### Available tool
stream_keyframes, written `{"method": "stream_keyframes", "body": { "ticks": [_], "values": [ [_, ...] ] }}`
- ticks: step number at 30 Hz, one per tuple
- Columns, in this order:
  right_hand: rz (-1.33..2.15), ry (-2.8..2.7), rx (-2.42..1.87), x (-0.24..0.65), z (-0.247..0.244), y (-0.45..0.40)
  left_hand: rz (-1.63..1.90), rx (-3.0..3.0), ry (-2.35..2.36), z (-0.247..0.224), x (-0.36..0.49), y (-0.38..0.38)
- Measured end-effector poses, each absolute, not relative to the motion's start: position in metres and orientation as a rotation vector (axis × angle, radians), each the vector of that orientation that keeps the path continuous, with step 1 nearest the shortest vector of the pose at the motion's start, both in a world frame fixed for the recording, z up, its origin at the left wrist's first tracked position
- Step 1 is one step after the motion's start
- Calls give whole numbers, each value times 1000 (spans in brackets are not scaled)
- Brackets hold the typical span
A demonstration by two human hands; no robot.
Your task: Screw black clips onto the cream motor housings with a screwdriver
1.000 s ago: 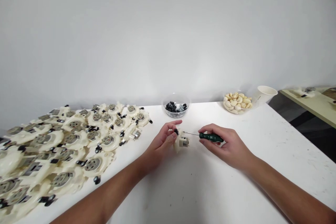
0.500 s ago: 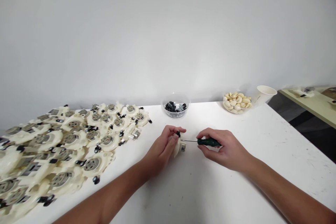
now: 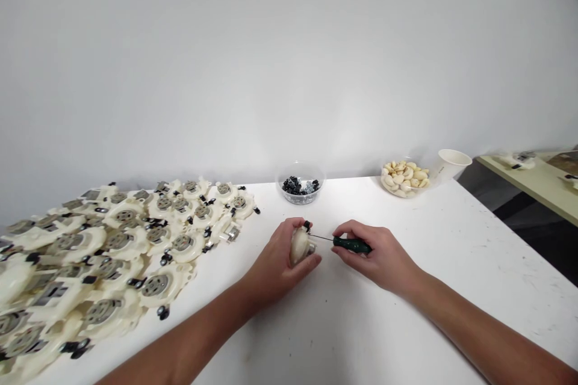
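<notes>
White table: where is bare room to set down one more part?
Bare white tabletop lies between the forearms, below the left hand and right hand, and rightward to the edge. A strip runs behind the hands, before the clear bowl. Crowded: the left side, packed with cream plastic parts.

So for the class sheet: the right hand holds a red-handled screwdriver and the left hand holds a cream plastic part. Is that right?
No: the handle of the screwdriver is green, not red, as the head view shows. The right hand does hold it, and the left hand holds the cream plastic part.
</notes>
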State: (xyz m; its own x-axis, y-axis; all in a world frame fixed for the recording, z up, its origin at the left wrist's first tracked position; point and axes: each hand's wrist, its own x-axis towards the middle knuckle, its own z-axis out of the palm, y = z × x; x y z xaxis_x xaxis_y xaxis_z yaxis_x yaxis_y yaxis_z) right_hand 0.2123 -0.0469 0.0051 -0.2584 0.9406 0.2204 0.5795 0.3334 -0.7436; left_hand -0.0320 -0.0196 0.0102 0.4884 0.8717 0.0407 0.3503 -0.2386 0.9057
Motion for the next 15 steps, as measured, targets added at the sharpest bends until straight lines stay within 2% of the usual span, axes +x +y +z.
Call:
{"method": "stream_keyframes", "body": {
  "ticks": [4,9,12,15],
  "values": [
    [704,-1937,-1316,214,8,-48,720,1706,1058,7,-32,-18],
    [605,-1916,-1221,211,4,-51,862,995,754,9,-31,-19],
    [506,-1912,-1167,211,1,-52,770,744,582,11,-31,-19],
    [461,-1908,-1161,211,1,-52,678,780,574,10,-32,-18]
  ]
}}
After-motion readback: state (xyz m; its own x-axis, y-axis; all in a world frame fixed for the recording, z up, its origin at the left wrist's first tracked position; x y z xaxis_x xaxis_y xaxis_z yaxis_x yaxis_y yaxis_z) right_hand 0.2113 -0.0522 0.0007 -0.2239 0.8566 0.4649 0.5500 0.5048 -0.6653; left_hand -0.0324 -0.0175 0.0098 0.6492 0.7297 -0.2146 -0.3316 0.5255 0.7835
